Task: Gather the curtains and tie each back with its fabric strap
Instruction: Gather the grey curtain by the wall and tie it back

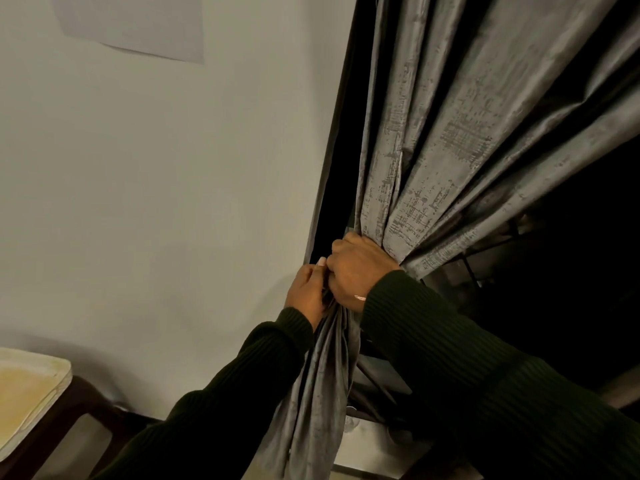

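Observation:
A grey patterned curtain (446,140) hangs at the right of a pale wall and is bunched into a narrow waist at mid-frame. My right hand (356,268) grips round that bunch from the right, fingers wrapped to the left side. My left hand (306,291) sits just to its left, against the curtain's edge by the wall, and pinches fabric there; I cannot tell whether that fabric is a strap or a curtain fold. Below my hands the gathered cloth (311,403) falls in loose folds. Both arms wear dark ribbed sleeves.
A dark window opening (571,271) lies behind the curtain at the right, with a sill (374,448) below it. A dark wooden table with a pale top (24,393) stands at the lower left. A paper sheet (138,26) is on the wall above.

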